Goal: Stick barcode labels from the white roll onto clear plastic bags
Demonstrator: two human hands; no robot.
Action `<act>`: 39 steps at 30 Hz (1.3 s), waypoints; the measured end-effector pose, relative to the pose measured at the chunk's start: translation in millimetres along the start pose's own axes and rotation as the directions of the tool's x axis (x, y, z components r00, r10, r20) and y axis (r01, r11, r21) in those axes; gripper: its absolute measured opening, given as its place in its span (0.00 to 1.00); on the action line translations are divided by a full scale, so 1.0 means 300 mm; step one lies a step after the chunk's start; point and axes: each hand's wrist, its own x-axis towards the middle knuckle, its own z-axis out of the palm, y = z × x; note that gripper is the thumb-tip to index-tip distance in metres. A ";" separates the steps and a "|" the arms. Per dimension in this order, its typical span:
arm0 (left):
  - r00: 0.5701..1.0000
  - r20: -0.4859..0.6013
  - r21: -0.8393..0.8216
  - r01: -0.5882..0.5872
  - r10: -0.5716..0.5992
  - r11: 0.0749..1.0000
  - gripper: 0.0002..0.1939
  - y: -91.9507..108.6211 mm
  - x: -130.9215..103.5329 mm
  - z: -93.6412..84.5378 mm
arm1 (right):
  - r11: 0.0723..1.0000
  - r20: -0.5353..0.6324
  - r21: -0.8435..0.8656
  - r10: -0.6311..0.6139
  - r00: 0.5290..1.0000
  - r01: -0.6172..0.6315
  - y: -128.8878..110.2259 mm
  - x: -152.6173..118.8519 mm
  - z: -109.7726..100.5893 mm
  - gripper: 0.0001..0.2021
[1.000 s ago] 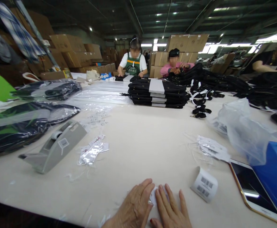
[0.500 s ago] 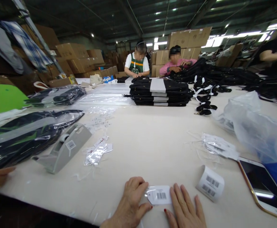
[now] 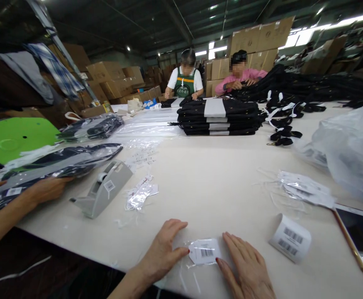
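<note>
A white hang tag (image 3: 204,251) with a barcode lies on the table in front of me, in a clear plastic sleeve. My left hand (image 3: 165,247) is at its left, fingers and thumb spread apart, the thumb tip at the tag's edge. Lying flat at the tag's right end is my right hand (image 3: 246,265), its thumb against the lower right corner and its fingers stretched out. To the right of that hand stands a curled strip of barcode labels (image 3: 290,238). A pile of sleeved tags (image 3: 142,192) rests farther up on the left.
A grey tape dispenser (image 3: 106,189) stands left, beside a bagged dark garment (image 3: 59,166) held by another person's hands (image 3: 46,189). At right are more tags (image 3: 305,189), a phone (image 3: 360,236) and a plastic bag (image 3: 346,141). Black folded garments (image 3: 193,118) are stacked opposite, before two people.
My left fingers have lifted off the tag and opened away from it. At the left, another person's hands have reached onto the bagged garment. My view has swung slightly left.
</note>
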 end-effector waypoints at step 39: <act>0.928 -0.328 0.201 0.250 -0.175 0.947 0.10 0.052 -0.122 -0.137 | 0.747 0.758 0.426 0.012 0.652 -0.510 -0.010 0.307 -0.077 0.02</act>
